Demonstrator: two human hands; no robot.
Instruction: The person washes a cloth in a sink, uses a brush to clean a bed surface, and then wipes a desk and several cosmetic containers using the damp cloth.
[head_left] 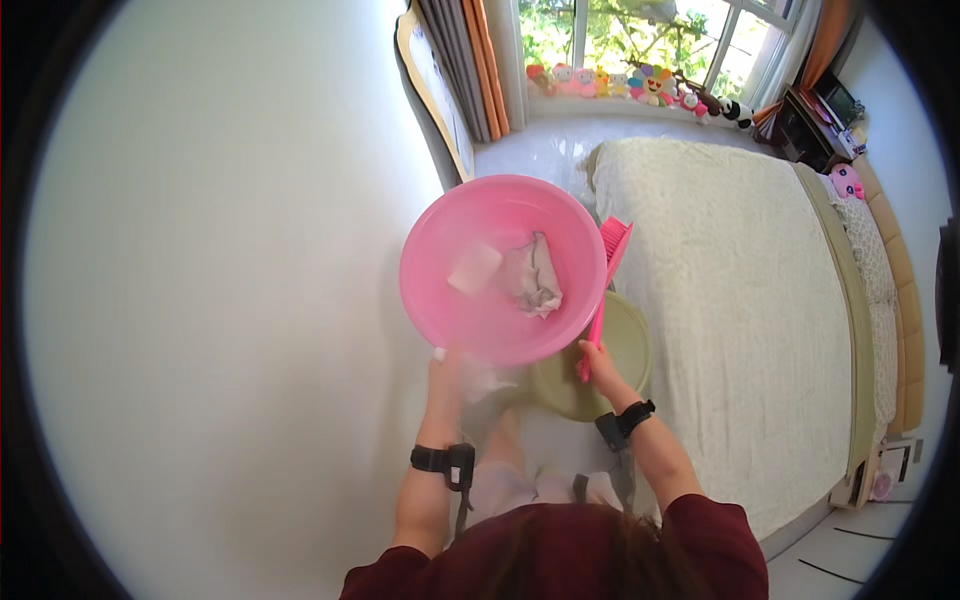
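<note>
A large round pink basin [430, 300] is held up in front of me. Inside it lie a crumpled white cloth with grey edging [540, 275] and a pale, roughly rectangular piece [475, 268], too hazy to name. My left hand [446, 362] is closed at the basin's near left rim, its fingers partly hidden and blurred, with a small white bit beside it. My right hand [598, 366] wraps round the handle of a pink bristle brush [614, 240] at the basin's near right side. Whether those fingers also grip the rim is unclear. An olive-green basin [632, 345] sits below, partly covered.
To the right stands a bed [730, 300] with a cream cover. A white wall [220, 300] fills the left side. Beyond the basin are a cream-framed panel [435, 90], grey and orange curtains [470, 60], and several plush toys [650, 88] on the windowsill.
</note>
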